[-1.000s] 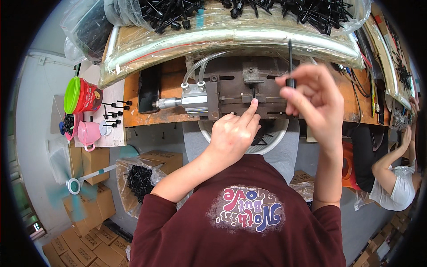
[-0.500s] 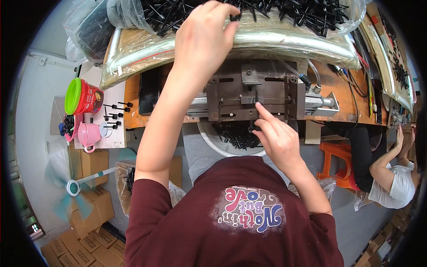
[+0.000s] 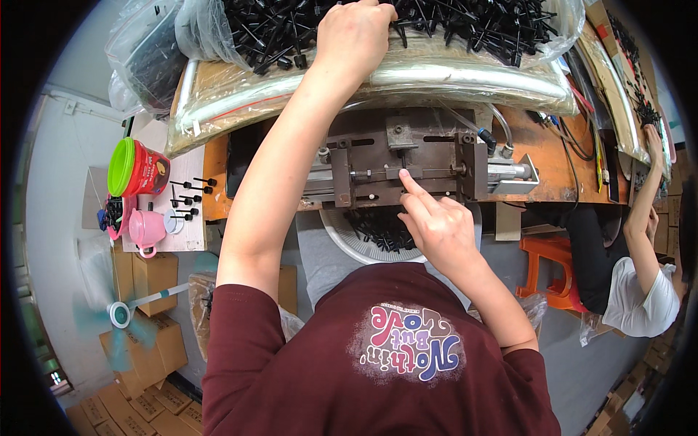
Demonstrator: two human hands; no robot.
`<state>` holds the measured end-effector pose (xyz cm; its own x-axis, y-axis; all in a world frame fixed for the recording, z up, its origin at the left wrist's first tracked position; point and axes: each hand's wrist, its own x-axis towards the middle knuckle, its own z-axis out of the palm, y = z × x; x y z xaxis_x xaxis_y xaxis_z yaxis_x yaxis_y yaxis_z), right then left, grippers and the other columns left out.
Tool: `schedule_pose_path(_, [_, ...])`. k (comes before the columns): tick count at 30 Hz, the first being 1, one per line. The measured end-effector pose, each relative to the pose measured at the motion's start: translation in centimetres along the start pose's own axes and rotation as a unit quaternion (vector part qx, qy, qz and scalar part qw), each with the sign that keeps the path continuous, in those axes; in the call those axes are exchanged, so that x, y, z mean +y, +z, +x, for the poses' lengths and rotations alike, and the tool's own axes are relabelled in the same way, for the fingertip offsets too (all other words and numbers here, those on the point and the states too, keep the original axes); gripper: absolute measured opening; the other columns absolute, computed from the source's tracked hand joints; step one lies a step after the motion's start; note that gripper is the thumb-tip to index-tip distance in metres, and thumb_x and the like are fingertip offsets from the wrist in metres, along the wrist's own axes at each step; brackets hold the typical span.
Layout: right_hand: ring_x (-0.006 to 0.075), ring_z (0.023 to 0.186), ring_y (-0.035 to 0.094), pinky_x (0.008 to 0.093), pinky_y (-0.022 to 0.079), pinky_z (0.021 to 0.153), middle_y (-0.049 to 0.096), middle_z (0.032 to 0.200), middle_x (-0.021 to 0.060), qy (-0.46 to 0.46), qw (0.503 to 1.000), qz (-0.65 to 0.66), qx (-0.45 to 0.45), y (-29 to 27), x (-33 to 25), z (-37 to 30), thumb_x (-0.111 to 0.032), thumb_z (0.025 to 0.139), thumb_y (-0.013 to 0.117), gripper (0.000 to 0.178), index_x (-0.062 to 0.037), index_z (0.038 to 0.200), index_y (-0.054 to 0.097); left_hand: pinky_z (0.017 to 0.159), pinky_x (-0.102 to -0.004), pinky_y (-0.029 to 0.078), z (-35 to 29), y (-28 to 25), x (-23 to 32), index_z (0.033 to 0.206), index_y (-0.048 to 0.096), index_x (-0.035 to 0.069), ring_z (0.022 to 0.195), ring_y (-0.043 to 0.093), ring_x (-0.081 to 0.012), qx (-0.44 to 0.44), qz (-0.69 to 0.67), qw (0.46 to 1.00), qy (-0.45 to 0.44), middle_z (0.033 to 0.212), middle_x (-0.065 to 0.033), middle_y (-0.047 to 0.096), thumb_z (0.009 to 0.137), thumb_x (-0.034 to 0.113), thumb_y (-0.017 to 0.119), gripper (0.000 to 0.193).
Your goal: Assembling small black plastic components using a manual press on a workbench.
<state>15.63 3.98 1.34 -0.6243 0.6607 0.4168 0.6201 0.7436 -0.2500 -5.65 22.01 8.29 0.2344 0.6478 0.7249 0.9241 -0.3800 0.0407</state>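
Observation:
A dark metal clamping fixture (image 3: pixel 400 149) stands on the bench in front of me, with a thin rod across its middle. My right hand (image 3: pixel 438 221) is at its front edge. The index finger is stretched out and its tip touches the small block in the middle; the other fingers curl loosely, and nothing shows in them. Over the heap of black plastic stemmed parts (image 3: pixel 494 29) reaches my left hand (image 3: pixel 355 36). Its fingertips are cut off by the top edge of the view. Below the fixture, a white basket (image 3: pixel 342 236) holds more black parts.
Air cylinders (image 3: pixel 509 173) with hoses flank the fixture. A plastic-wrapped tray edge (image 3: pixel 436 76) borders the heap. Left are a red-and-green tub (image 3: pixel 145 168), pink cup (image 3: pixel 147 227) and several loose black parts (image 3: pixel 187 200). A fan (image 3: pixel 120 315) stands lower left; another person (image 3: pixel 640 294) sits right.
My left hand has moved up and slightly right, farther over the heap. The right index fingertip stays at the fixture. The black part by my right thumb is no longer visible.

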Motion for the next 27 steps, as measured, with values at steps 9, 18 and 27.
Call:
schedule_pose_path(9, [0.018, 0.07, 0.067, 0.03, 0.052, 0.059, 0.072, 0.1, 0.0075, 0.087, 0.964, 0.132, 0.213, -4.6, 5.7, 8.1, -0.017, 0.084, 0.075, 0.019, -0.0066, 0.1, 0.07, 0.076, -0.0415, 0.058, -2.0, -1.2, 1.1, 0.103, 0.076, 0.009, 0.085, 0.071, -0.0309, -0.028, -0.033, 0.998, -0.037, 0.094, -0.0113, 0.072, 0.081, 0.003, 0.061, 0.027])
schedule_pose_path(18, [0.0263, 0.107, 0.065, 0.041, 0.052, 0.09, 0.062, 0.12, 0.0111, 0.139, 0.965, -0.056, 0.213, -4.4, 15.5, 17.5, -0.017, 0.079, 0.078, 0.049, -0.015, 0.125, 0.06, 0.081, -0.0399, 0.054, -3.7, -5.3, 3.0, 0.108, 0.074, 0.009, 0.095, 0.068, -0.0303, -0.014, -0.07, 0.997, -0.034, 0.095, -0.0101, 0.071, 0.087, 0.02, 0.07, 0.023])
schedule_pose_path(27, [0.0261, 0.097, 0.067, 0.0379, 0.054, 0.082, 0.068, 0.101, 0.0044, 0.108, 0.983, -0.026, 0.147, -2.9, 11.7, 17.2, -0.013, 0.084, 0.071, 0.023, -0.0141, 0.106, 0.069, 0.075, -0.0323, 0.055, -5.1, -8.0, 4.3, 0.103, 0.075, 0.007, 0.078, 0.068, -0.0206, -0.028, -0.176, 0.98, -0.085, 0.084, -0.0073, 0.071, 0.084, 0.018, 0.077, 0.022])
